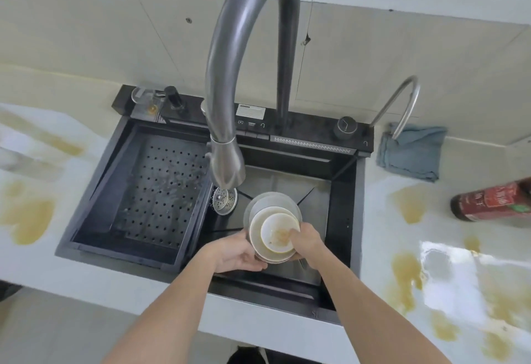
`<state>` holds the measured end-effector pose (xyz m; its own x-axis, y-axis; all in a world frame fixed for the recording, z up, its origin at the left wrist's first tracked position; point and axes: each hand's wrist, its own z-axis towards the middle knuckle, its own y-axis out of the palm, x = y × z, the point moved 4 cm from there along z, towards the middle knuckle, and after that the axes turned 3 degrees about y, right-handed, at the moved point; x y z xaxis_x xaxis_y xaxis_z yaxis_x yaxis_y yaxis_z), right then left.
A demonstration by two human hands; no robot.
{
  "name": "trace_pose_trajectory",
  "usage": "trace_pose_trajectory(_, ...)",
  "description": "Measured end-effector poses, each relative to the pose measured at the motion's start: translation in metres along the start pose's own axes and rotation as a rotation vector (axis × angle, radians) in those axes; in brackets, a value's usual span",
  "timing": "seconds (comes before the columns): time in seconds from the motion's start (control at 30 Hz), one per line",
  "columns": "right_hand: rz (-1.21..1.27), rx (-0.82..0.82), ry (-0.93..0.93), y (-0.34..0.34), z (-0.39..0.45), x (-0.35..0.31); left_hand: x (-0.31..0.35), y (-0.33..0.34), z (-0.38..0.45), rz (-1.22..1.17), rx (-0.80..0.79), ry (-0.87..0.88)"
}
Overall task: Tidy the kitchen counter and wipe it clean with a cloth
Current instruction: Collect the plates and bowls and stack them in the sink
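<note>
A stack of dirty white dishes, small bowl on top with brown residue, is held low inside the black sink. My left hand grips the stack's lower left edge from underneath. My right hand holds its right rim, thumb over the top bowl's edge. A blue-grey cloth lies crumpled on the white counter behind the sink's right corner. Brown spill stains mark the counter on both sides.
A tall grey faucet arches over the basin, its head just above the dishes. A perforated drain tray fills the sink's left half, and a strainer lies beside it. A dark sauce bottle lies at the right. A small curved tap stands by the cloth.
</note>
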<state>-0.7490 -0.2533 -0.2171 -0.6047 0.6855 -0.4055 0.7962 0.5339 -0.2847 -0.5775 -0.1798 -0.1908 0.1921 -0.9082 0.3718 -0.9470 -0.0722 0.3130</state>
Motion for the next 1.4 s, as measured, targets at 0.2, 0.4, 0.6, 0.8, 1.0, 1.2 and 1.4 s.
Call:
trace_pose_trajectory(0.2,-0.106,0.143,-0.085,0.004,0.03,-0.01,0.014,-0.004,0.035,-0.029,0.135,0.001)
trace_pose_trajectory(0.4,-0.111,0.238,-0.071,0.01,0.055,-0.018,0.026,-0.007,0.063,0.03,0.378,0.091)
trace_pose_trajectory(0.6,-0.182,0.276,-0.107,0.01,0.066,-0.013,0.027,-0.005,0.071,0.091,0.466,0.123)
trace_pose_trajectory(0.8,-0.21,0.323,-0.186,0.012,0.07,-0.013,0.034,-0.007,0.076,0.168,0.509,0.114)
trace_pose_trajectory(1.0,-0.208,0.348,-0.166,0.012,0.073,-0.009,0.021,-0.011,0.095,0.165,0.596,0.05)
trace_pose_trajectory(1.2,-0.147,0.312,-0.167,0.013,0.066,-0.005,0.02,-0.012,0.086,0.258,0.582,0.025)
trace_pose_trajectory(1.4,-0.177,0.356,-0.273,0.007,0.025,-0.022,0.035,-0.01,0.02,0.245,0.555,0.142)
